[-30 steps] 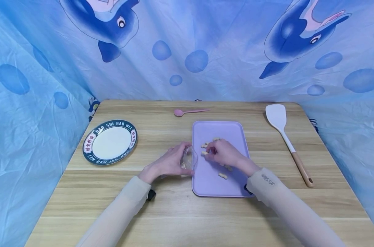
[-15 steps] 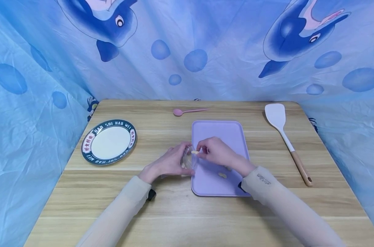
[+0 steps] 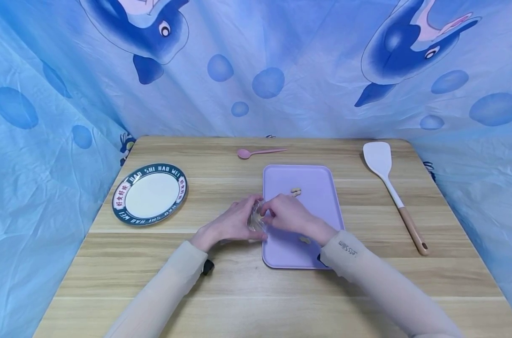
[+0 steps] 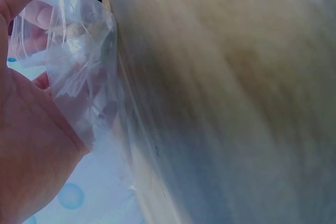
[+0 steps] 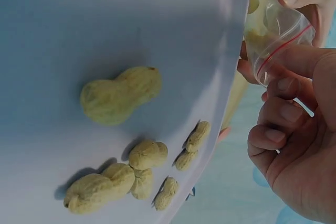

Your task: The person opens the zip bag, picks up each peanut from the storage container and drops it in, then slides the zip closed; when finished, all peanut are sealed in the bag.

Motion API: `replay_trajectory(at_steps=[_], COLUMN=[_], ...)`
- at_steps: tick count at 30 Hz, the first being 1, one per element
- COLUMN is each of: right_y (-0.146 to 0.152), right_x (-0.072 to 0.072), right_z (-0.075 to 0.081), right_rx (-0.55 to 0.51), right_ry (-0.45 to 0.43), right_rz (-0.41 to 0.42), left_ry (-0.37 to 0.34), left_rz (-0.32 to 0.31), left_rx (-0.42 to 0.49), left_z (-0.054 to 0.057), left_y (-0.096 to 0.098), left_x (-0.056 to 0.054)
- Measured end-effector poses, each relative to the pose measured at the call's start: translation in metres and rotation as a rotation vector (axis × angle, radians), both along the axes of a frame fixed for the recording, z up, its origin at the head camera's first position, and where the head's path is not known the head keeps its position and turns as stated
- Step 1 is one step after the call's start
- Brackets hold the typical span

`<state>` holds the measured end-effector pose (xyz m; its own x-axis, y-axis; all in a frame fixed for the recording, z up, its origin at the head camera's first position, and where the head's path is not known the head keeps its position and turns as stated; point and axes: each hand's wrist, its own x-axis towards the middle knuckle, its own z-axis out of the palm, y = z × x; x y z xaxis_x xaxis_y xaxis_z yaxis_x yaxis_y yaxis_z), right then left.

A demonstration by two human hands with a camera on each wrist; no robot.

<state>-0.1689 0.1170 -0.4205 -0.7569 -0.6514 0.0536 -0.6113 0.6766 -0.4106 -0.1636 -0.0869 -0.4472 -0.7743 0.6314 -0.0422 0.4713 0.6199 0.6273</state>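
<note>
My left hand grips a clear zip bag at the left edge of the lilac tray. In the right wrist view the bag's mouth has a red zip line, and yellowish shapes show through the plastic. My right hand reaches over the tray, its thumb and index finger inside the bag's mouth; whether they still pinch a peanut is hidden. The left wrist view shows a blurred tan lump in the bag. Several unshelled peanuts lie on the tray.
A white plate with a dark green lettered rim stands at the left. The pink spoon lies beyond the tray. To the right lies a white spatula with a wooden handle. A blue dolphin-printed cloth hangs behind the table.
My right hand has picked up a peanut from the tray and carried it left to the bag, where its fingertips are now inside the mouth. My left hand keeps holding the bag in place.
</note>
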Motion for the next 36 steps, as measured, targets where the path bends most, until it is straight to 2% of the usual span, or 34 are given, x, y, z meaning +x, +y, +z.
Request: replay_trajectory(at_steps=[7,14,22,30,36], right_y=[-0.001,0.006,0.015,0.034,0.053], right_x=[0.001,0.001,0.001,-0.006,-0.016], right_z=[0.001,0.004,0.005,0.013,0.01], right_rx=[0.0,-0.08,-0.086,-0.156,-0.156], right_ry=[-0.024,-0.016,-0.048,-0.059,-0.071], right_rz=[-0.002,0.056,0.086,0.01,-0.075], left_ry=[-0.006,-0.002,-0.014,-0.015,-0.021], left_rz=[0.002,0.003,0.016,0.034,0.035], left_rx=[-0.002,-0.009,-0.013,0.004,0.014], left_z=[0.0,0.0,0.0,0.002,0.003], left_y=[0.0,-0.001,-0.003,-0.006,-0.008], left_x=[0.0,0.0,-0.001,0.0,-0.001])
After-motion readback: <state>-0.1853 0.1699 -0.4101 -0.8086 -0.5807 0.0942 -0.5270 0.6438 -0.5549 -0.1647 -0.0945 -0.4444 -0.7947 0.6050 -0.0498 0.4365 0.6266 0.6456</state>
